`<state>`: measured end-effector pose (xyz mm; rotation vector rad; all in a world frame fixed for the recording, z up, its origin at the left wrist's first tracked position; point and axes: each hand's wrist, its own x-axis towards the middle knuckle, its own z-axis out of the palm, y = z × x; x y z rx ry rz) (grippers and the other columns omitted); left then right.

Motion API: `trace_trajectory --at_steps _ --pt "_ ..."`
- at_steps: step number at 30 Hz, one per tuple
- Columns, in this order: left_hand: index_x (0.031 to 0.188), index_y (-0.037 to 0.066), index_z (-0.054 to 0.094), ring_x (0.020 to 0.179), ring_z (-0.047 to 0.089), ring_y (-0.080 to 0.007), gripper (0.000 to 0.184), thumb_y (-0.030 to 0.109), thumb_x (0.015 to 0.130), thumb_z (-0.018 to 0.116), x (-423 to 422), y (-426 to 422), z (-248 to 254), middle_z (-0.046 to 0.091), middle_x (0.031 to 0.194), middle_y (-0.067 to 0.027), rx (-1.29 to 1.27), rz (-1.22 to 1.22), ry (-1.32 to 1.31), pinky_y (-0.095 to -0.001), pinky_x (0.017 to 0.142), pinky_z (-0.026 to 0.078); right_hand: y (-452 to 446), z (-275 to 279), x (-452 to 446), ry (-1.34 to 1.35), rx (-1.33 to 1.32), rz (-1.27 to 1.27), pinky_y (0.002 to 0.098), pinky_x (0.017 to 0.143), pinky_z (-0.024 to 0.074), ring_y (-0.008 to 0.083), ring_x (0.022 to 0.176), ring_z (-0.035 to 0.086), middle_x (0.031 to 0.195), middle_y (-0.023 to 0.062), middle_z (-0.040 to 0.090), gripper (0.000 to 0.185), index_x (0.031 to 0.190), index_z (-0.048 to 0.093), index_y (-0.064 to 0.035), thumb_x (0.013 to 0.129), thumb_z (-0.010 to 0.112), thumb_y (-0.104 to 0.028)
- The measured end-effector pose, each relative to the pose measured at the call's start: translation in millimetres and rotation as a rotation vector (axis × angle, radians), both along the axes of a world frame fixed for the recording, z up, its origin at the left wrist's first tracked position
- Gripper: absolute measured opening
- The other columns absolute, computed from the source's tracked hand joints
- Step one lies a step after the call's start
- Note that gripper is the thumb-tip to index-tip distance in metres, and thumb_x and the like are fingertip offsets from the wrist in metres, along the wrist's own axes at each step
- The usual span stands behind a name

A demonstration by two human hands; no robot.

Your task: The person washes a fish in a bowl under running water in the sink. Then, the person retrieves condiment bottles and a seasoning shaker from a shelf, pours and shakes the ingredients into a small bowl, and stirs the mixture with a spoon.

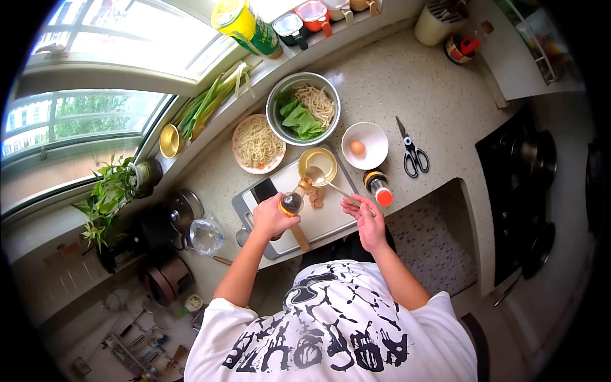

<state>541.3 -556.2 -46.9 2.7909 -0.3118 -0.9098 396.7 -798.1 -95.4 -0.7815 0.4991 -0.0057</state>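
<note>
My left hand (272,218) is wrapped round a small dark sauce bottle (292,203), tilted with its neck toward a spoon (315,174). My right hand (369,223) holds the spoon by its handle, its bowl over a small yellowish bowl (327,160). Whether liquid is flowing I cannot make out. The small bowl stands on a cutting board (340,213), by some sliced meat (315,200). A cleaver (264,189) with a wooden handle lies on the board, partly hidden by my left hand. Right of the board is a red-capped bottle (380,188).
Behind the board are a plate of noodles (258,145), a metal basin (272,114) with greens and mushrooms, and a white bowl (378,141) with an egg. Scissors (413,153) lie to the right. A stove (509,184) is far right; green onions (213,99) lie on the sill.
</note>
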Motion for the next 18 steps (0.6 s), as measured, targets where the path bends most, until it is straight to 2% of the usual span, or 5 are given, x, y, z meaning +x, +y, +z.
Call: trace_trajectory --at_steps 5,8,18 --pt "0.102 0.011 0.068 0.084 0.071 -0.0336 0.058 0.05 0.06 0.078 1 -1 0 0.072 0.085 -0.0134 0.025 -0.023 0.008 -0.0444 0.075 0.056 -1 -3 1 0.021 -0.008 0.008 0.0432 0.108 0.0489 0.0309 0.12 0.065 0.127 0.0245 0.066 0.047 0.137 0.052 0.0079 0.111 0.046 -0.031" --pt "0.109 0.014 0.071 0.085 0.071 -0.0353 0.063 0.049 0.057 0.08 1 -1 -2 0.073 0.086 -0.0139 0.039 -0.011 0.028 -0.0458 0.077 0.057 -2 -6 0 0.025 -0.017 0.012 0.0432 0.108 0.0489 0.0308 0.12 0.065 0.127 0.0243 0.066 0.047 0.137 0.052 0.0076 0.111 0.046 -0.031" --pt "0.107 0.013 0.071 0.083 0.071 -0.0361 0.063 0.05 0.057 0.079 1 -5 -3 0.072 0.084 -0.015 0.086 -0.035 0.033 -0.0465 0.076 0.057 -5 -12 0 0.05 -0.051 0.018 0.0432 0.107 0.0499 0.0314 0.119 0.066 0.127 0.0234 0.066 0.043 0.137 0.053 0.0066 0.111 0.045 -0.028"
